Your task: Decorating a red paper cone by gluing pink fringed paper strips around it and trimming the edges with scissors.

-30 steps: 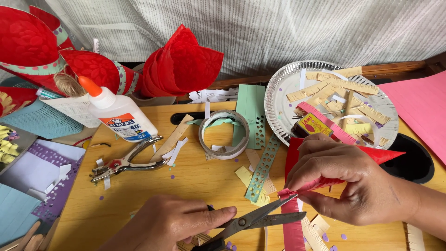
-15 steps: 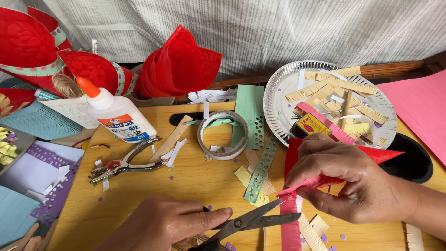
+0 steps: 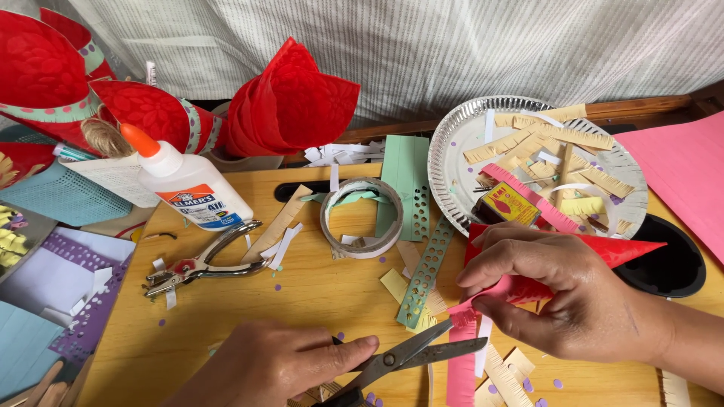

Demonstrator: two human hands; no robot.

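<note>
**Scissors open at pink paper edge, fringe partly cut**

Far left of the left hand: purple and blue paper sheets [image 3: 45, 301] and red paper cones [image 3: 45, 75] up top. Glue bottle [image 3: 188, 188] lies above the left hand, hole punch [image 3: 204, 264] just below it. Left hand [image 3: 271, 365] is wrapped on the handles of the scissors [image 3: 411, 354], blades apart, tips pointing right toward the pink paper strip [image 3: 498, 290]. Tape roll [image 3: 362, 218] and a green punched strip [image 3: 426, 271] sit above the blades on the wooden surface [image 3: 302, 294]. Right hand [image 3: 573, 301] pinches the pink strip, together with a red folded piece [image 3: 618, 249]; the strip's left end is just above the blade tips.

Progress, as a judgement: fringed pink piece [image 3: 461, 373] below the blades looks already cut; the held strip's edge shows some fringe, rest seems left to do.

Containers: foil plate [image 3: 452, 151] above the right hand holds tan fringed strips [image 3: 550, 139], a pink strip and a small yellow-red box [image 3: 511, 203]. Pink sheet [image 3: 686, 173] far right.
</note>
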